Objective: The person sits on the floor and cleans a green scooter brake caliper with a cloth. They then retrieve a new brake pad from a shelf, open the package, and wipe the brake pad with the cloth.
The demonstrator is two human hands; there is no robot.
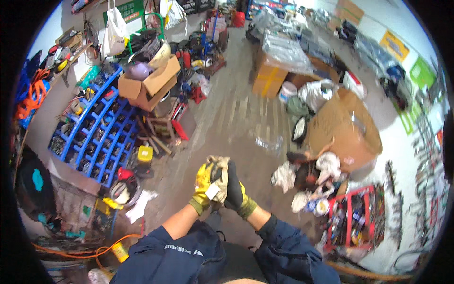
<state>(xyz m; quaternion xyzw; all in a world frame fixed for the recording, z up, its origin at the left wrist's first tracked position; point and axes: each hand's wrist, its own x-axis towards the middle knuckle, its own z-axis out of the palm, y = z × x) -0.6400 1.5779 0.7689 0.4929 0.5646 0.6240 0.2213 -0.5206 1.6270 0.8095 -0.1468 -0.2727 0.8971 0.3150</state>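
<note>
My left hand (202,185), in a yellow glove, grips a crumpled beige cloth (219,171) in front of me, low in the middle of the view. My right hand (235,189), in a yellow glove with a black palm or back, presses round the other side of the same bundle. A small white square (212,191) shows on the front of the bundle; what else it may contain is hidden. Both forearms rise from dark blue sleeves (283,246).
Blue bin shelving (85,132), open boxes (142,90) and piled tools line the left. At right are wrapped cartons (269,75), a large cardboard piece (345,128), rags (283,176) and a red rack (350,194). The wooden floor (236,123) runs between. An orange hose (71,252) lies lower left.
</note>
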